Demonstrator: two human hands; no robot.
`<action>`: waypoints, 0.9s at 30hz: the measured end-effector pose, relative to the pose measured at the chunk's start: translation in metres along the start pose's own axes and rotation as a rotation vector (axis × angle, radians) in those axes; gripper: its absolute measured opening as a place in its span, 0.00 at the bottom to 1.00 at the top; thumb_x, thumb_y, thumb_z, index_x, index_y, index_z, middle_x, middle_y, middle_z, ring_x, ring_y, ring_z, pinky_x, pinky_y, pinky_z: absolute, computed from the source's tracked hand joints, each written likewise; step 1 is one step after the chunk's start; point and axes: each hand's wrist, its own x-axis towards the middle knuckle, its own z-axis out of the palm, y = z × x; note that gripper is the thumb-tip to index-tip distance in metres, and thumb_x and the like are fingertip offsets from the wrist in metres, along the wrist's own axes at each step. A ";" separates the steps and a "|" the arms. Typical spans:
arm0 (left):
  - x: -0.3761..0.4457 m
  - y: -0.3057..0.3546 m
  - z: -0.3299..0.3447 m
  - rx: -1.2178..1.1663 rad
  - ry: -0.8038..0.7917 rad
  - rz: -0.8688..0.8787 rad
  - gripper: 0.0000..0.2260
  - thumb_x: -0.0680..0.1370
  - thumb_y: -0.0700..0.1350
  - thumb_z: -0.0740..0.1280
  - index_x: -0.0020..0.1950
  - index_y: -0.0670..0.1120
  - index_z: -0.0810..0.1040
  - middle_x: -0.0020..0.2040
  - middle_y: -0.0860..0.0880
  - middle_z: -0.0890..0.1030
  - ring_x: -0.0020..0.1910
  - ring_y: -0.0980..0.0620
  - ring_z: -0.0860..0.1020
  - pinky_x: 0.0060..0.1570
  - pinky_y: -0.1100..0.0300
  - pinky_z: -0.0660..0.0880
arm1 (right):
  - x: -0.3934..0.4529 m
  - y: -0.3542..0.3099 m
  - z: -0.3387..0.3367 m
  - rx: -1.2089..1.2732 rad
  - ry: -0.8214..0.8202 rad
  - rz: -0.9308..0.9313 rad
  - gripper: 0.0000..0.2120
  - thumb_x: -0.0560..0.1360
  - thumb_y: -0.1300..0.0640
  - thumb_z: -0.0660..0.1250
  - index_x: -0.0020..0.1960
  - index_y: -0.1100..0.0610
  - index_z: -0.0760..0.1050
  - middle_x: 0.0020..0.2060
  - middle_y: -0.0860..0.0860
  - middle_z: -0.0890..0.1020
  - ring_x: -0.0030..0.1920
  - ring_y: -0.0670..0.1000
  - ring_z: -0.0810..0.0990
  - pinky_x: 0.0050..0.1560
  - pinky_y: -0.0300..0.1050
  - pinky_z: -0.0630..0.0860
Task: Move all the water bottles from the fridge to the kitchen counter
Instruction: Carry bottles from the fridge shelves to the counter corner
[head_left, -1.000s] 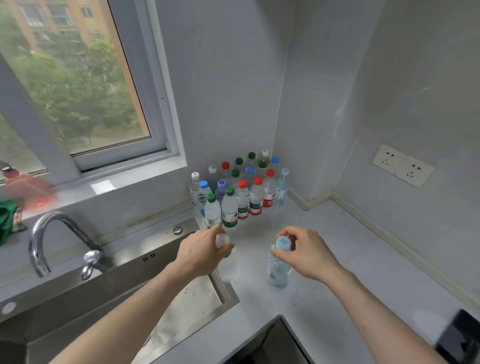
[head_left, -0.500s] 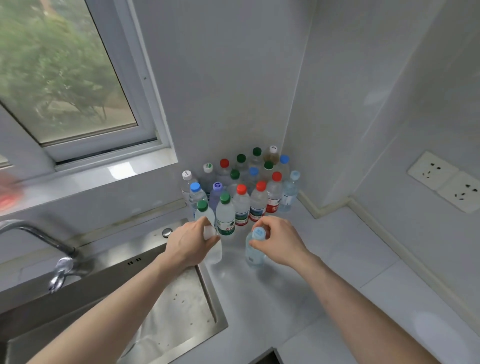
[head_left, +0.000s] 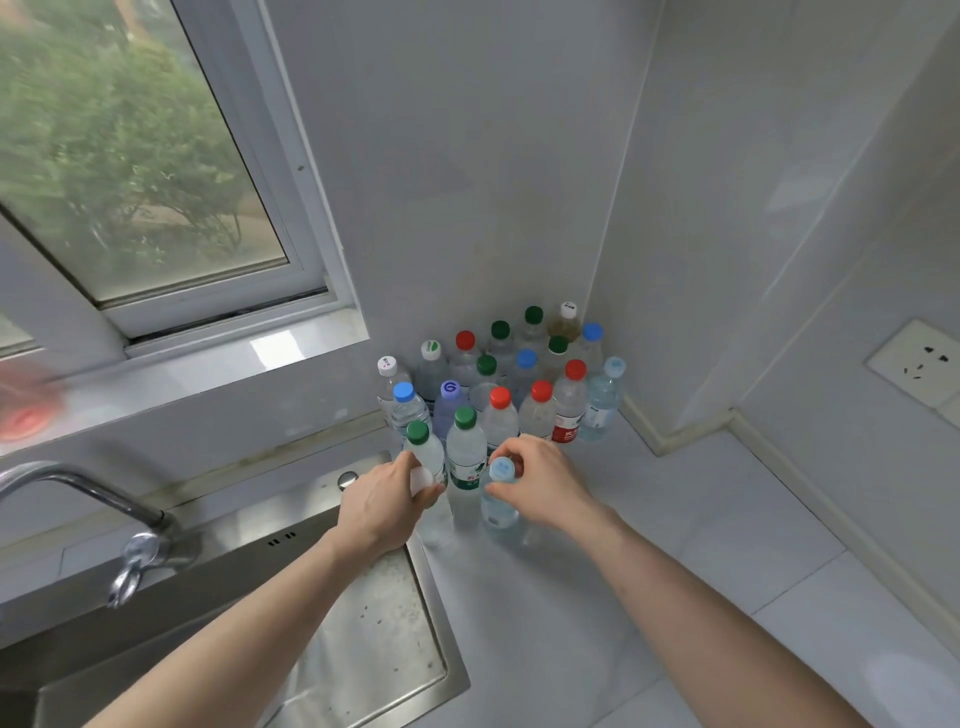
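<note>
Head view: each hand (head_left: 384, 501) (head_left: 545, 480) grips a bottle (head_left: 428, 480) (head_left: 500, 499) between sink edge (head_left: 423, 556) and cluster (head_left: 498, 379).

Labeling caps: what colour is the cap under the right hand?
Light blue cap, head view.

Place: a home kitchen is showing here.
Sink (head_left: 363, 623): steel basin is sitting sunk into the pale counter (head_left: 649, 545).
Tap (head_left: 104, 499): curving over the sink's left side.
Window (head_left: 130, 171): looking onto trees behind the sink.
Wall socket (head_left: 917, 364): sitting far right of the sink.
</note>
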 end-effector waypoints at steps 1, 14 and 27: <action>0.001 0.000 0.001 0.001 0.004 0.003 0.21 0.79 0.68 0.58 0.58 0.52 0.70 0.54 0.52 0.82 0.52 0.45 0.80 0.47 0.50 0.77 | 0.002 0.000 0.002 -0.006 -0.005 0.001 0.13 0.67 0.49 0.79 0.50 0.48 0.82 0.46 0.44 0.80 0.49 0.48 0.79 0.51 0.48 0.78; 0.007 0.006 0.000 0.101 -0.023 0.005 0.20 0.81 0.64 0.59 0.57 0.48 0.68 0.51 0.47 0.83 0.47 0.42 0.81 0.42 0.50 0.75 | 0.021 -0.008 0.026 0.020 0.012 -0.051 0.14 0.72 0.51 0.79 0.56 0.51 0.81 0.48 0.46 0.77 0.49 0.48 0.78 0.49 0.43 0.76; 0.000 0.019 -0.003 0.051 -0.009 -0.020 0.20 0.82 0.63 0.58 0.59 0.47 0.67 0.50 0.47 0.83 0.47 0.44 0.81 0.36 0.53 0.66 | 0.015 -0.005 0.036 0.068 0.016 -0.057 0.17 0.75 0.51 0.78 0.61 0.48 0.80 0.52 0.46 0.74 0.54 0.48 0.77 0.57 0.46 0.78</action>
